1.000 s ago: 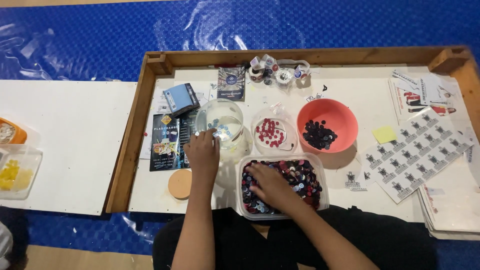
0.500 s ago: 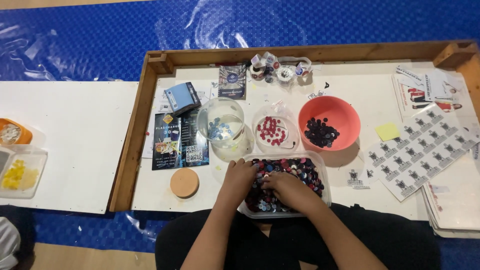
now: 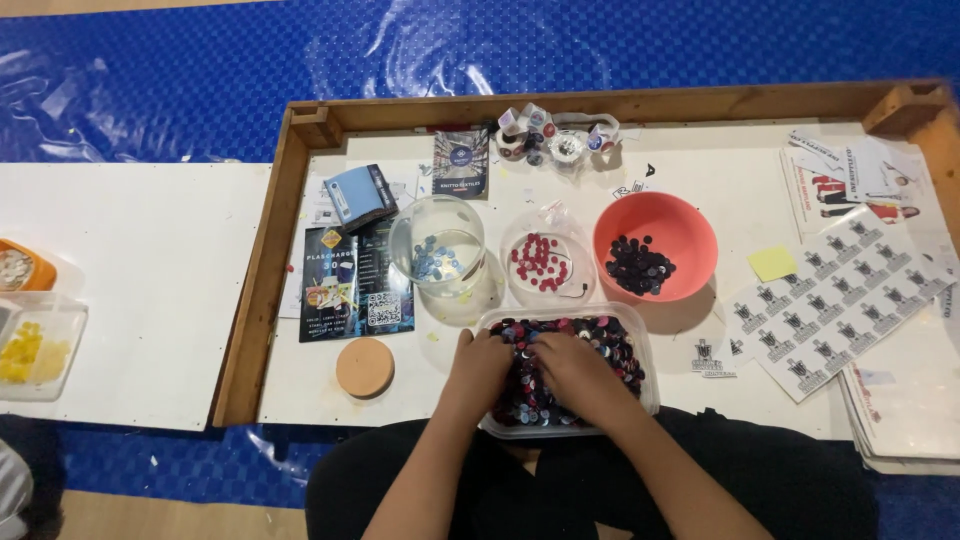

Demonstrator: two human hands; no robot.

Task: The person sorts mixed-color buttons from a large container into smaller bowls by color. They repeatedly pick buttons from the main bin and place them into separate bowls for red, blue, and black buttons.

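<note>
A clear plastic tub (image 3: 640, 345) full of mixed red, blue and black buttons sits at the tray's near edge. My left hand (image 3: 478, 370) rests at the tub's left rim with its fingers dipping into the buttons. My right hand (image 3: 575, 372) lies on top of the pile, fingers curled among them. Whether either hand pinches a button is hidden. Behind the tub stand a clear round bowl (image 3: 437, 245) with blue buttons, a clear dish (image 3: 541, 262) with red buttons, and a coral bowl (image 3: 656, 246) with black buttons.
A wooden-framed tray (image 3: 268, 290) holds everything. A round cork lid (image 3: 365, 367) lies left of the tub, with dark leaflets (image 3: 345, 280) and a blue card box (image 3: 360, 196) behind it. Sticker sheets (image 3: 835, 300) lie at right. Small containers (image 3: 35, 335) sit far left.
My left hand came back from the bowl of blue buttons to the tub. Both hands now sit in the mixed buttons.
</note>
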